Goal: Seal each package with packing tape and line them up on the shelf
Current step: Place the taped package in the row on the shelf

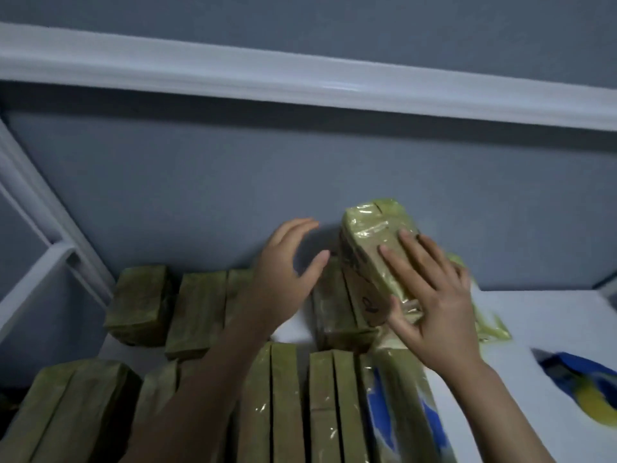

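A brown package wrapped in shiny clear tape [370, 235] stands tilted against the blue-grey back wall of the shelf. My right hand [437, 295] grips its near right side, fingers spread over the face and thumb underneath. My left hand [283, 272] hovers just left of it with fingers spread, touching nothing. Several brown packages [200, 309] stand in a back row on the white shelf [547, 329], and several more [287, 402] fill a nearer row below my forearms.
A yellow-green plastic bag [487, 322] lies behind my right hand. A blue and yellow bag [581, 389] sits at the right edge, and a blue and white wrapper [377, 399] lies beside the near row. A white shelf board [300, 78] runs overhead; a white upright [43, 208] stands at left.
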